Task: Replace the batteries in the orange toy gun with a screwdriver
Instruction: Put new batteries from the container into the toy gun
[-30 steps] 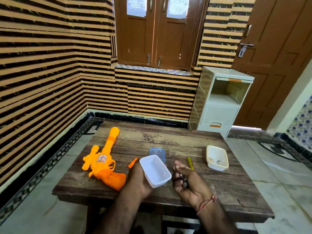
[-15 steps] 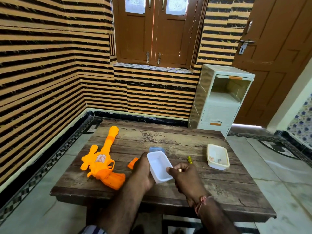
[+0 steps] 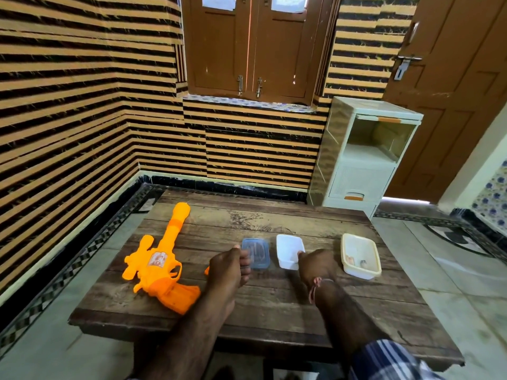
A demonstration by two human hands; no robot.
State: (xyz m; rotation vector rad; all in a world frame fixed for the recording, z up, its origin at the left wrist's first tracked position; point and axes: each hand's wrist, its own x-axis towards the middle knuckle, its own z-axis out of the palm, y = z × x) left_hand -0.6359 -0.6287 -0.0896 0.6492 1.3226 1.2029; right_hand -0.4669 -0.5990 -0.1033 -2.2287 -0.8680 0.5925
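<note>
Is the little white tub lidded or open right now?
Open. The white tub shows its bare inside, and the blue lid lies flat on the table beside it.

The toy gun [image 3: 162, 266] is bright orange, with a pale label on its body. The surface [image 3: 274, 294] is dark brown weathered wood; on it are a translucent blue lid [image 3: 257, 253], a white tub [image 3: 289, 249] and a cream tub [image 3: 360, 255]. The walls [image 3: 68, 119] carry horizontal tan and black stripes, and the sleeve [image 3: 389, 362] is blue-and-white plaid.
</note>
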